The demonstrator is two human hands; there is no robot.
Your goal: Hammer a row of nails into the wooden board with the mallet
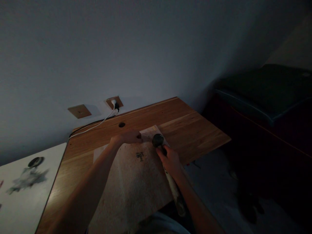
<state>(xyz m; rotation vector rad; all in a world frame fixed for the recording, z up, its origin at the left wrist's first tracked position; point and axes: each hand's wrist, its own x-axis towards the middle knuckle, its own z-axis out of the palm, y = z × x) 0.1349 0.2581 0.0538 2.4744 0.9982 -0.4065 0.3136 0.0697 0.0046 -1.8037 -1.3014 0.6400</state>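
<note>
My right hand (170,159) is wrapped round the upper handle of a hammer (158,140). The hammer's round dark head shows just beyond my fingers, and its long pale handle runs back toward my body. Near the far edge of a light wooden board (131,191), my left hand (130,136) is closed, fingertips low over the wood. Whatever those fingers pinch, if anything, is too small and dark to make out. A small pile of nails (139,156) lies on the board between the hands. Tiny dark specks dot the board beside my left hand.
The board lies on a brown wooden table (190,130). Cables (97,124) run from a wall socket (114,102) along the table's back edge. At left, a white surface (14,162) bears a round dark object (36,162). A dark cushioned seat (268,91) stands at right.
</note>
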